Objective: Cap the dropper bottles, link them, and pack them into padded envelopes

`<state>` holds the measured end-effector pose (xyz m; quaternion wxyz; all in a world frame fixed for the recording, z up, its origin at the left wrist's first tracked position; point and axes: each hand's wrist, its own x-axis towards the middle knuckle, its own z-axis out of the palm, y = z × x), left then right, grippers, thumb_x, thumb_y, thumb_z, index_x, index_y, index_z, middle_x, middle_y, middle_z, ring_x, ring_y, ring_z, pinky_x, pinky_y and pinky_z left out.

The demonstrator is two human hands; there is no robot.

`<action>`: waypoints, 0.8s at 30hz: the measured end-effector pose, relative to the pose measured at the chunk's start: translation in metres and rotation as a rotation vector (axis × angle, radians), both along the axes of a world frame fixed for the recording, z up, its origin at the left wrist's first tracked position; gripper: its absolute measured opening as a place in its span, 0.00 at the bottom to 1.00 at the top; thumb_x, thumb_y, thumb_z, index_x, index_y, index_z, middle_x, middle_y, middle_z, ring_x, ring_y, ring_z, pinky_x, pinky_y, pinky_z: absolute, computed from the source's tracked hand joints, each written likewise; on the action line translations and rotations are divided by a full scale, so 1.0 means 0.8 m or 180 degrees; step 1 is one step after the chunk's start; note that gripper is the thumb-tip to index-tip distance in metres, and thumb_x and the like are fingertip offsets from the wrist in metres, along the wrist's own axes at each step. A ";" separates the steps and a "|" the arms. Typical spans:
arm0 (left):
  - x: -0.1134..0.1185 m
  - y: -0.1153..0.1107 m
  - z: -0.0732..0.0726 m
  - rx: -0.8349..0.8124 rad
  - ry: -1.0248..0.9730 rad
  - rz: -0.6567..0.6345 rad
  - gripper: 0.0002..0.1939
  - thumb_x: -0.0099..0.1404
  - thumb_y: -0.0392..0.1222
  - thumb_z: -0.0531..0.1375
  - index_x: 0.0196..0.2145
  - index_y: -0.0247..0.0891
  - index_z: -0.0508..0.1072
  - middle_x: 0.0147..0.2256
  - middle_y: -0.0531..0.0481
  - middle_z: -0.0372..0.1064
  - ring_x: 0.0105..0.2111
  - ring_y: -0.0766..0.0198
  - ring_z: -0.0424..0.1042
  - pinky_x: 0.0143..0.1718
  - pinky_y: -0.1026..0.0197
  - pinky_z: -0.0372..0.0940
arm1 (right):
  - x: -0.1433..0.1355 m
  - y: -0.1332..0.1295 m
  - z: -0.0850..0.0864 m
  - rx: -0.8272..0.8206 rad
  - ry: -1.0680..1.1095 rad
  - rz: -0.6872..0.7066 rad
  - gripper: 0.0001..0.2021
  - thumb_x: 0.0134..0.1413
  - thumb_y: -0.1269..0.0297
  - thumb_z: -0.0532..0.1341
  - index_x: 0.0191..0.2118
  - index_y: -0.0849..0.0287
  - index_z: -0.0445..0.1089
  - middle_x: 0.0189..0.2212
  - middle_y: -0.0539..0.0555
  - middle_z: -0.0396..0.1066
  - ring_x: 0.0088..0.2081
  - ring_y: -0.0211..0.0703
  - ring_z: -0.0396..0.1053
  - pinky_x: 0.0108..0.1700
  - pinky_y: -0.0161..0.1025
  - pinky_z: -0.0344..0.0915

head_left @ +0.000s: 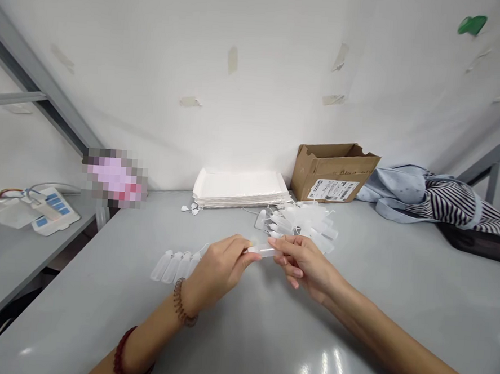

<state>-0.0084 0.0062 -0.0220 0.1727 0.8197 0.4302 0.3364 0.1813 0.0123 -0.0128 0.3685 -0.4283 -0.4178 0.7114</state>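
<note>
Between my two hands, above the middle of the table, a small translucent plastic bottle [267, 250] lies sideways. My left hand [224, 264] pinches its left end, around the cap. The fingers of my right hand [304, 262] close on its right end. Left of my left hand, several similar bottles [171, 267] lie in a row, partly hidden by that hand. Behind my right hand is a loose pile of more translucent bottles [303, 218] with thin white strings. A few small white caps [195, 208] sit farther back.
A stack of white trays or envelopes [241, 187] and an open cardboard box [333, 175] stand by the wall. Folded blue and striped cloth [448, 200] lies at the right. A white device with wires [57, 212] is on the left surface, beyond the grey table's edge [80, 255].
</note>
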 end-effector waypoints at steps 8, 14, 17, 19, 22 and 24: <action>-0.007 0.003 0.027 -0.2044 -0.1248 -0.0311 0.21 0.68 0.50 0.48 0.23 0.36 0.65 0.21 0.53 0.63 0.22 0.68 0.65 0.26 0.65 0.63 | -0.007 -0.012 -0.006 0.2060 -0.0836 -0.0217 0.10 0.54 0.57 0.61 0.31 0.58 0.62 0.19 0.45 0.60 0.21 0.32 0.59 0.22 0.32 0.59; -0.008 0.001 0.023 -0.1883 -0.1197 -0.0282 0.17 0.67 0.46 0.52 0.23 0.35 0.66 0.22 0.53 0.65 0.24 0.68 0.66 0.30 0.65 0.63 | -0.008 -0.018 -0.014 0.2639 -0.1139 -0.0525 0.08 0.53 0.61 0.62 0.31 0.58 0.63 0.18 0.43 0.55 0.20 0.32 0.56 0.22 0.32 0.56; -0.006 0.002 0.018 -0.1700 -0.1185 -0.0218 0.15 0.67 0.44 0.52 0.25 0.35 0.68 0.23 0.53 0.66 0.25 0.68 0.66 0.30 0.66 0.63 | -0.009 -0.016 -0.013 0.1986 -0.0782 -0.0488 0.11 0.50 0.58 0.64 0.30 0.59 0.63 0.16 0.42 0.55 0.16 0.30 0.55 0.18 0.30 0.55; -0.005 0.001 0.015 -0.1631 -0.1225 -0.0178 0.13 0.66 0.43 0.53 0.27 0.35 0.70 0.23 0.53 0.67 0.25 0.68 0.67 0.31 0.65 0.63 | -0.009 -0.013 -0.010 0.1517 -0.0513 -0.0380 0.14 0.48 0.55 0.65 0.28 0.59 0.62 0.14 0.41 0.56 0.14 0.29 0.53 0.15 0.30 0.54; -0.004 -0.001 0.014 -0.1574 -0.1316 -0.0103 0.09 0.64 0.42 0.56 0.31 0.35 0.72 0.24 0.53 0.68 0.27 0.67 0.68 0.32 0.65 0.65 | -0.009 -0.010 -0.007 0.1100 -0.0220 -0.0272 0.15 0.46 0.53 0.65 0.27 0.59 0.62 0.15 0.43 0.61 0.13 0.30 0.54 0.14 0.31 0.57; -0.002 -0.001 0.014 -0.1505 -0.1327 -0.0029 0.08 0.64 0.43 0.57 0.33 0.36 0.71 0.26 0.52 0.68 0.28 0.66 0.69 0.33 0.65 0.65 | -0.010 -0.009 -0.006 0.1063 -0.0219 -0.0258 0.15 0.48 0.53 0.64 0.29 0.60 0.63 0.18 0.46 0.66 0.14 0.31 0.58 0.17 0.33 0.59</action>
